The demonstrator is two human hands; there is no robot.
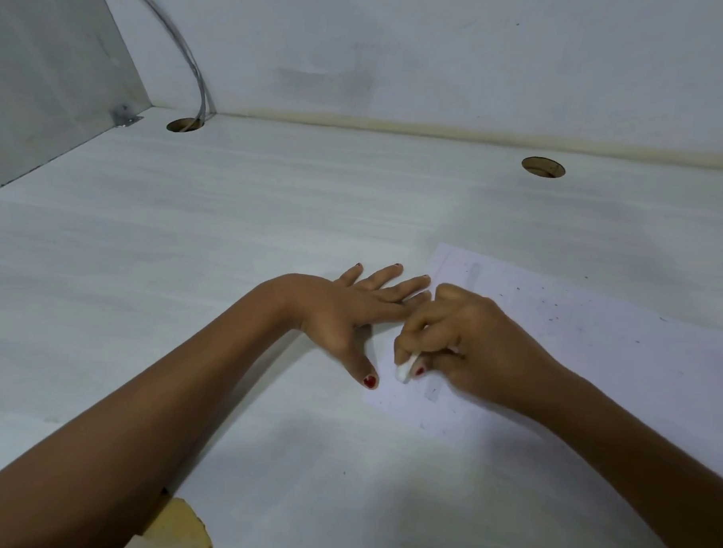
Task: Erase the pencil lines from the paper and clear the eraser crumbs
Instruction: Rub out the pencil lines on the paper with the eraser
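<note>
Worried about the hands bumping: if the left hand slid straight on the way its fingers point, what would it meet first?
Most likely the right hand, which grips the eraser over the paper; the left hand lays its index fingertip beside those knuckles, seemingly touching.

Left hand (350, 310) lies flat (fingers spread), right hand (473, 341) curled, pinching.

Bare desk (272, 195) extends left of and behind both hands. The left hand (346, 310), flat, and the right hand (473, 341), gripping the eraser (403, 369), crowd the left edge of the paper (596, 367), nearly touching. Bounds: back wall (444, 49), side panel (41, 73). A cable (187, 55) drops into the far-left hole (184, 125).
</note>
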